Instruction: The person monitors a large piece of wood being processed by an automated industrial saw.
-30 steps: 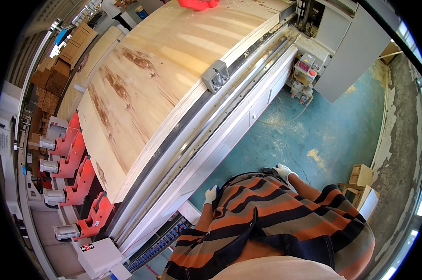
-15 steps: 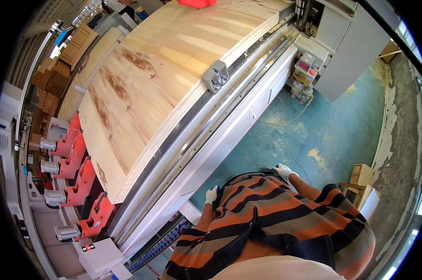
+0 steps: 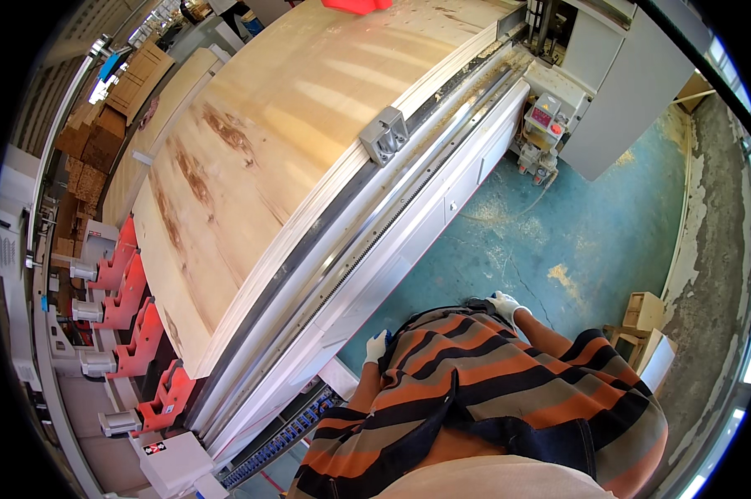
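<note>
My left hand (image 3: 377,346), in a white glove with blue on it, is low beside the front of my striped garment (image 3: 492,358). Its fingers are partly hidden, so their closure does not show. My right hand (image 3: 503,308), also in a white glove, rests at the garment's far edge, and I cannot make out whether it holds anything. Left of me a stack of plywood sheets (image 3: 259,166) lies on a large machine. Red clamps (image 3: 142,337) stand along the stack's left end. A grey metal block (image 3: 384,136) touches its near edge.
A long rail with a toothed rack (image 3: 342,279) runs along the machine's near side. A control unit with a red button (image 3: 546,116) sits at its far end. Wooden boxes (image 3: 644,312) are on my right by the wall. Sawdust (image 3: 562,274) lies on the blue-green floor.
The plywood stack and the red clamps have shifted toward the lower left along the machine. Both my hands have stayed where they were.
</note>
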Motion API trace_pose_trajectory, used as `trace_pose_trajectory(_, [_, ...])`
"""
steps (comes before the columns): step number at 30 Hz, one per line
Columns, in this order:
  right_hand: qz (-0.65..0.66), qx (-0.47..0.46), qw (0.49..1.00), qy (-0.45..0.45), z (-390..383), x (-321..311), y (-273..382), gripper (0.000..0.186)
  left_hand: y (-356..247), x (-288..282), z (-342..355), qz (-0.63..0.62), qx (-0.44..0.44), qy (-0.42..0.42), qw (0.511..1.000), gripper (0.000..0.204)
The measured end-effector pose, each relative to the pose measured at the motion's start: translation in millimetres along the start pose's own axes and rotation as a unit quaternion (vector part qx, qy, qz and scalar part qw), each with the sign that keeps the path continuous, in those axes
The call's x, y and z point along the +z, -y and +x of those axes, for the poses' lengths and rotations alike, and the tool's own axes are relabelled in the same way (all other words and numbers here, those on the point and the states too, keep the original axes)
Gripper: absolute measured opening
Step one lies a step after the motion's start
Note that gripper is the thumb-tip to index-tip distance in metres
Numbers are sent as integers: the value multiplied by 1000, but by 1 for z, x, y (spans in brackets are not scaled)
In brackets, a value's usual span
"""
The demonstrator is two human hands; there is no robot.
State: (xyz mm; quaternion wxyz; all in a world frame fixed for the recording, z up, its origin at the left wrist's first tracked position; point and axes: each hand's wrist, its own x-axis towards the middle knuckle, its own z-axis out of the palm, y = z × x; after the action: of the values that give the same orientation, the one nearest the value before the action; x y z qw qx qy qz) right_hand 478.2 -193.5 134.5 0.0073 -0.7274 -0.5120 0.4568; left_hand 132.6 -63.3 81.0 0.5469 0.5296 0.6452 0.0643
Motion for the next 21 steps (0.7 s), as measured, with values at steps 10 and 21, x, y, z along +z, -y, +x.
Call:
trace_pose_trajectory(10, [86, 48, 995, -28, 39, 33, -53, 34, 17, 7, 20, 282, 234, 13, 930, 16])
trace_pose_trajectory(21, [23, 8, 1000, -8, 38, 27, -50, 32, 32, 10, 29, 208, 197, 8, 958, 26])
